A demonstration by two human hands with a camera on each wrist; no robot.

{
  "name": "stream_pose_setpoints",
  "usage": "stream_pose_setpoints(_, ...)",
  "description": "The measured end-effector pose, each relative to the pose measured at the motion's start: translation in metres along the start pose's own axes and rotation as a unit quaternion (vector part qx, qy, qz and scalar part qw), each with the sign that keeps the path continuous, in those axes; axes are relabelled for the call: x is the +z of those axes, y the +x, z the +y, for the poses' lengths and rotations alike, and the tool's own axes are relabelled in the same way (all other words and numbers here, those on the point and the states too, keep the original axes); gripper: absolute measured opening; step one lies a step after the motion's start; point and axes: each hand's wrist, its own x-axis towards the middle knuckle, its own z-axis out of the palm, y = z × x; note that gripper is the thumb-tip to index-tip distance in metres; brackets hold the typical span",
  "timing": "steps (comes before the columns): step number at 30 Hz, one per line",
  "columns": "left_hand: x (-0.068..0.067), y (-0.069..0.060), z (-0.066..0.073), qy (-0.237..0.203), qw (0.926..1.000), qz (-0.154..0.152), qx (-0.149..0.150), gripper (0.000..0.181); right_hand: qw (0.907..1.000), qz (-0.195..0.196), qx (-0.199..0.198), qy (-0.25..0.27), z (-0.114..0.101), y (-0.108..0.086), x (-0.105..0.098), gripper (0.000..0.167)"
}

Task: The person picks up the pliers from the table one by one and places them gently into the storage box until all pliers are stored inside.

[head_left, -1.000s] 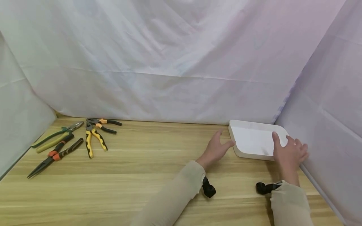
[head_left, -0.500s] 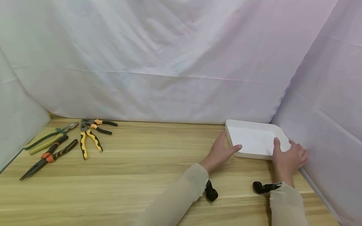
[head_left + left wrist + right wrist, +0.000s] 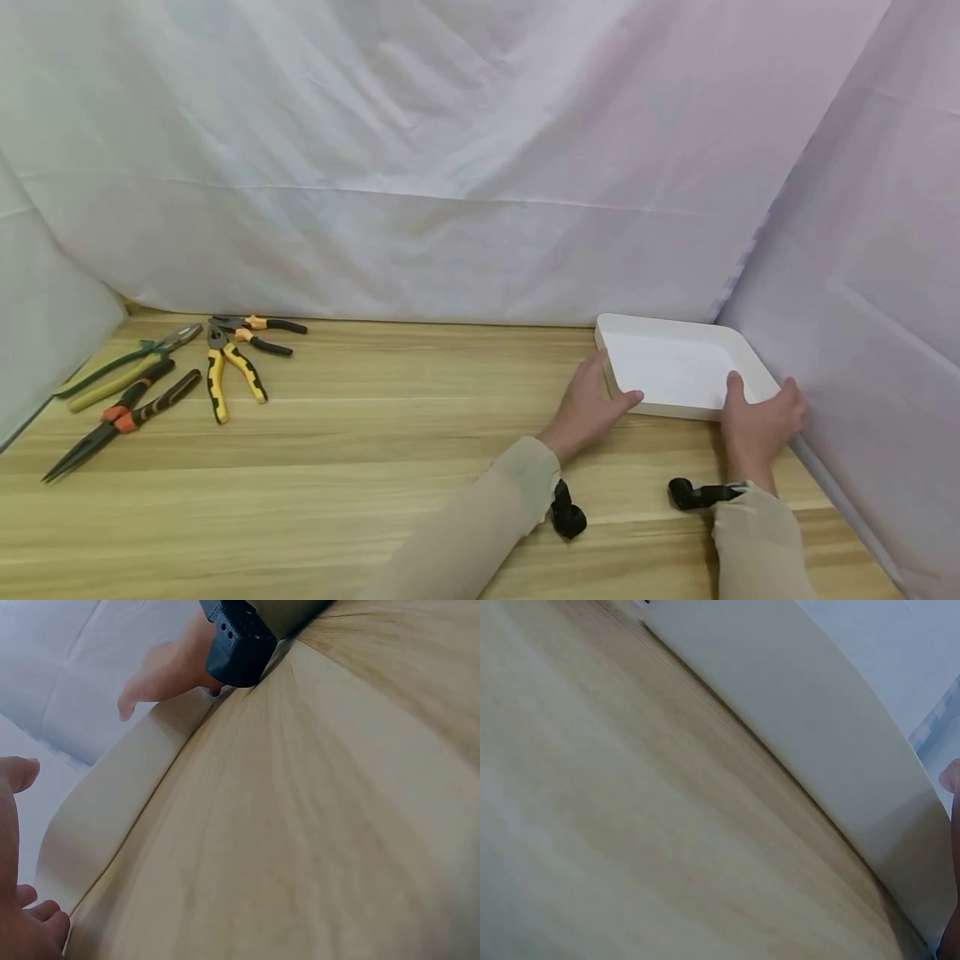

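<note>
A shallow white tray (image 3: 675,367) with rounded corners lies on the wooden table at the back right, close to both cloth walls. My left hand (image 3: 588,408) holds its left front corner, thumb over the rim and fingers along the outer side. In the left wrist view, this hand's fingertips (image 3: 52,919) sit low against the tray wall (image 3: 112,802). My right hand (image 3: 761,421) holds the right front corner, its thumb at the front rim. Its other fingers are mostly hidden behind the hand. The right wrist view shows the tray's front wall (image 3: 780,690) flat along the table.
At the far left lie several pliers: a green-handled pair (image 3: 123,371), long-nose pliers (image 3: 120,421) with red and black handles, yellow-and-black pliers (image 3: 228,362) and a small orange-and-black pair (image 3: 258,331). White cloth (image 3: 375,250) borders the table behind and on both sides.
Both hands have closed in on the tray's front corners from slightly apart. The whole head view has shifted a little; the tray and pliers look to be in the same places.
</note>
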Motion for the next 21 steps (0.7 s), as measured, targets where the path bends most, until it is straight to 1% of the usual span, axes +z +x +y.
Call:
stream_pose_setpoints(4,0.0028,0.0019,-0.0017,0.011,0.9998,-0.01,0.013,0.085,0.9999,0.004,0.008,0.005,0.0011,0.0008,-0.0014,0.086)
stream_pose_setpoints(10,0.0045,0.003,-0.0025,0.041,0.9986,-0.019,0.026,0.086,0.9994,-0.02,0.029,-0.004,0.0062,0.0012,0.0008,0.095)
stream_pose_setpoints(16,0.0068,0.0024,-0.0044,0.043,0.9981,-0.032,0.03,0.088,0.9979,-0.04,0.049,-0.012,0.0062,-0.0007,-0.0001,0.099)
stream_pose_setpoints(19,0.0074,0.003,-0.0039,0.046,0.9983,-0.024,0.026,0.091,0.9979,-0.042,0.044,-0.019,0.0033,-0.0031,0.0005,0.099)
stream_pose_setpoints(21,0.0075,0.0042,-0.0039,0.045,0.9988,-0.014,0.016,0.095,0.998,-0.044,0.038,-0.024,0.001,-0.0047,0.0023,0.1)
